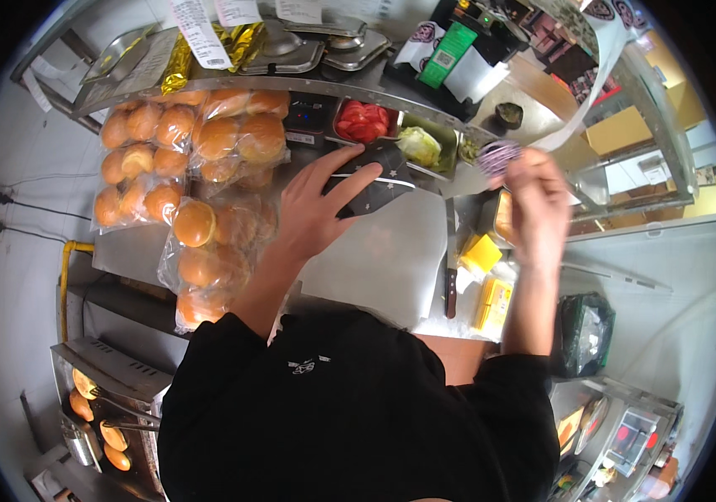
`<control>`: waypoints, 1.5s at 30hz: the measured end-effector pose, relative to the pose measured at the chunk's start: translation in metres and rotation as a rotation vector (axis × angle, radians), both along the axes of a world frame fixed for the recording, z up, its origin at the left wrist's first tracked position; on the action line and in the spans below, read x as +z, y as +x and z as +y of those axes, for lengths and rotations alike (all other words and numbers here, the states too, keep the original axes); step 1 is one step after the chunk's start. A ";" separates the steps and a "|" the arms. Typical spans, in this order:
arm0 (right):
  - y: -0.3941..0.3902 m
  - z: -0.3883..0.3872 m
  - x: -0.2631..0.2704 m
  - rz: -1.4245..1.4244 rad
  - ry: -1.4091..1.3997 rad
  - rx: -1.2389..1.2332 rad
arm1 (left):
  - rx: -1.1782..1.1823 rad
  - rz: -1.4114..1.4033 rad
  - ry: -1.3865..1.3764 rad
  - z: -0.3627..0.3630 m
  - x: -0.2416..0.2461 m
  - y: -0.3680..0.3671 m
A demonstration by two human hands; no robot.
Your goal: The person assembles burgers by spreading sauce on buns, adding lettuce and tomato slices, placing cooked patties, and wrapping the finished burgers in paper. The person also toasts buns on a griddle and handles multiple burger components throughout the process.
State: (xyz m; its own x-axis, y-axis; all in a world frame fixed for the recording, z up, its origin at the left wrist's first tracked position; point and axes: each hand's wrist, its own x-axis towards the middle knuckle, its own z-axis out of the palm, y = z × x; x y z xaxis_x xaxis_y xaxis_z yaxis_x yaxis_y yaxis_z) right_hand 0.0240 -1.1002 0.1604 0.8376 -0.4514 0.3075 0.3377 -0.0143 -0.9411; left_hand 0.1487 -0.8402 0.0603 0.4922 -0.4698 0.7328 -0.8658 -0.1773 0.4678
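A dark wrapped packet with small stars and a white band (pixel 373 179) lies under the spread fingers of my left hand (pixel 323 201), at the back of a steel worktop (pixel 373 263). My right hand (pixel 537 182) is raised at the right, blurred, and its fingertips pinch a round purple-and-white patterned piece, perhaps a sticker (pixel 498 158). Behind the packet stand a tray of sliced tomatoes (pixel 363 121) and a tray of lettuce (pixel 420 147). A knife with a wooden handle (pixel 451 292) rests between the worktop's middle and some yellow cheese slices (pixel 482 253).
Bagged burger buns (pixel 198 267) are piled at the left. A steel shelf (pixel 263 81) holding metal lids (pixel 358 50) runs across the back. A griddle with buns (pixel 113 435) is at lower left; a dark bag (pixel 587 336) stands at the right.
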 end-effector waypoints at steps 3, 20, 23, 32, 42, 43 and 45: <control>-0.009 0.031 -0.038 0.154 0.231 0.153 | 0.003 -0.218 0.051 -0.009 -0.003 0.004; -0.016 0.050 -0.137 0.474 -0.157 0.231 | -0.060 0.084 -0.262 -0.012 -0.023 -0.012; -0.011 0.062 -0.162 0.290 0.300 0.478 | 0.021 0.234 -0.366 -0.025 -0.026 -0.021; -0.003 0.073 -0.181 0.041 0.515 0.067 | -0.098 0.405 -0.203 -0.034 -0.002 -0.039; -0.015 0.084 -0.152 0.349 0.200 -0.040 | -0.308 0.464 0.037 -0.058 -0.014 -0.037; -0.015 0.084 -0.147 0.406 0.236 -0.046 | -0.316 0.474 0.020 -0.056 -0.013 -0.037; -0.010 0.079 -0.138 0.326 0.116 0.015 | -0.283 0.517 -0.073 -0.051 -0.010 -0.034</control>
